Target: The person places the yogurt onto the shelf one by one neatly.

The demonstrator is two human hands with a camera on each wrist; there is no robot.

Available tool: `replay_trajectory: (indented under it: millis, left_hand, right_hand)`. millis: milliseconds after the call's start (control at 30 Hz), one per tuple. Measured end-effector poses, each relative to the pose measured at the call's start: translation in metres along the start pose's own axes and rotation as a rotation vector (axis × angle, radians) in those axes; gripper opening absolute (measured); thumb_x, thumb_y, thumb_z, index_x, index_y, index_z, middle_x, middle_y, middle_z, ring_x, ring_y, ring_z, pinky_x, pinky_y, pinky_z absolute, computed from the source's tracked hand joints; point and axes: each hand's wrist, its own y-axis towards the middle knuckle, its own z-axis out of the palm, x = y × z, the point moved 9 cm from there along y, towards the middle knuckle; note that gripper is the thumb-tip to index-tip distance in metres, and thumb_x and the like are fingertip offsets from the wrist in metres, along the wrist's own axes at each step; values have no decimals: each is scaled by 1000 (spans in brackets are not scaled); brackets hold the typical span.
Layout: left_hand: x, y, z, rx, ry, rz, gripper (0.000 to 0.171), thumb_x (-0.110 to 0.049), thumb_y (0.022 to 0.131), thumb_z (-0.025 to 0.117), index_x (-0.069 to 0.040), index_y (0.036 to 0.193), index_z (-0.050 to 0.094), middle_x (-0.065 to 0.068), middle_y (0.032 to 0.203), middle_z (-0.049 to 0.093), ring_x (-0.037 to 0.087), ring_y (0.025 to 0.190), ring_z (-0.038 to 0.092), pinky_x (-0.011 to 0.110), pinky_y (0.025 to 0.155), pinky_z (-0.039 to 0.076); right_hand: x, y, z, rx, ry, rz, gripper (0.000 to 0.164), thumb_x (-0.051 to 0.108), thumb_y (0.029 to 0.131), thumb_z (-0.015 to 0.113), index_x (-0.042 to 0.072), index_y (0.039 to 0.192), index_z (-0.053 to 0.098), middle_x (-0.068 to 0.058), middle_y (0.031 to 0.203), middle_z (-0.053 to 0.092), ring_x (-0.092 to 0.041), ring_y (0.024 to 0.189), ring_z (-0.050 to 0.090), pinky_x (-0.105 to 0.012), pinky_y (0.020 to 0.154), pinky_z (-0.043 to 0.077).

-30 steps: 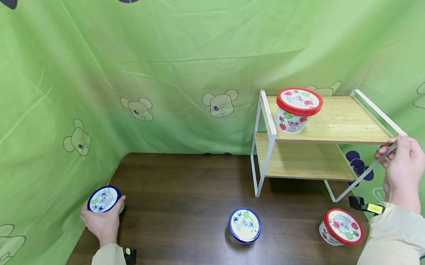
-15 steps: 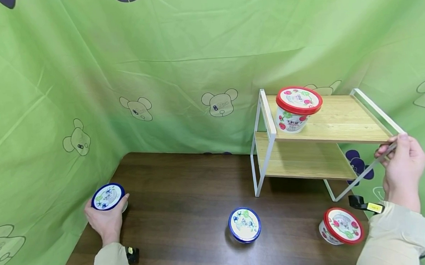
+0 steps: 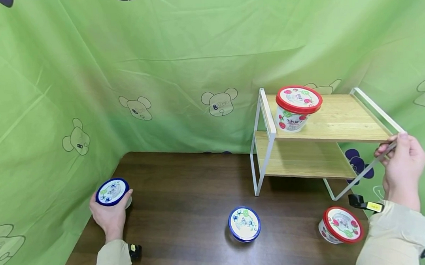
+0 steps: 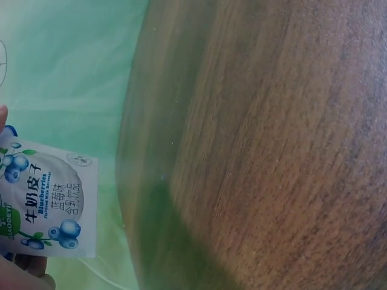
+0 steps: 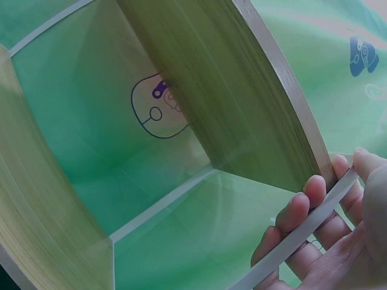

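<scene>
Over at the left of the table (image 3: 172, 189), the left hand (image 3: 109, 218) grips a blue-lidded tub (image 3: 112, 191), lid up, well left of the two-tier shelf (image 3: 343, 117) that the right hand (image 3: 404, 167) holds.

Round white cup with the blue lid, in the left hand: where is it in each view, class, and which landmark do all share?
Head: round white cup with blue lid, lower left, in the left hand.
Left wrist: cup, left edge, lower half, partly cut off.
Right wrist: not in it.
Shared landmark: green printed cloth.
</scene>
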Motion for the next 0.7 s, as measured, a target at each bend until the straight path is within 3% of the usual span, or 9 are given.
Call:
replay_trajectory:
  millis: [233,700]
  left_hand:
    - [-1,0,5,32,17,19,119,-40,64,98,-4,153,29,22,148,40,39,138,36,50,116,25]
    - [-11,-2,10,22,-10,98,105,-39,63,99,-5,146,44,18,140,50,36,131,43,47,112,31]
  right_hand:
    - [0,0,1,8,-8,-1,25,24,104,60,-1,104,61,-10,80,64,-17,65,62,-24,59,57]
    - [-1,1,1,12,1,-13,26,24,103,61,-2,103,60,-10,80,64,-17,65,62,-24,58,58]
